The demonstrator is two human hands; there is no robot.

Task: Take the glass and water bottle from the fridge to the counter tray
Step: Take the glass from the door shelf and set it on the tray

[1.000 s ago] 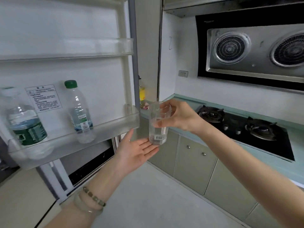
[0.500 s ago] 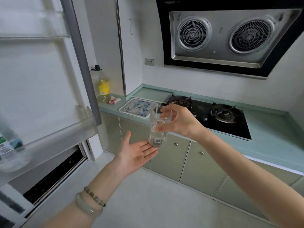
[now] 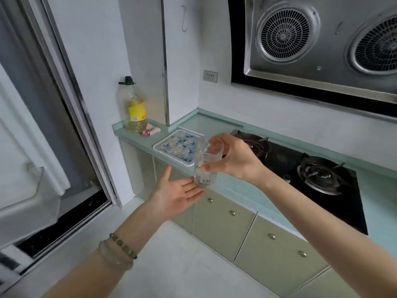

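Note:
My right hand (image 3: 232, 160) grips a clear drinking glass (image 3: 204, 168) by its upper part; a barcode sticker shows near its base. My left hand (image 3: 176, 194) is held open, palm up, just under the glass, fingertips close to its bottom. The blue-and-white patterned tray (image 3: 165, 145) lies flat on the pale green counter (image 3: 234, 186), just behind and left of the glass. The fridge door (image 3: 25, 168) stands open at the left with an empty-looking shelf bin. No water bottle is in view.
A yellow-labelled oil bottle (image 3: 134, 108) and a small pink wrapper (image 3: 150, 131) stand at the counter's left end. A black gas hob (image 3: 318, 179) lies right of the tray, under a steel range hood (image 3: 318, 44). Green cabinet doors (image 3: 223, 220) line the front.
The view has swung right, away from the fridge door and its bottles, toward the counter. Both hands carried the glass closer to the tray, which now looks larger and nearer.

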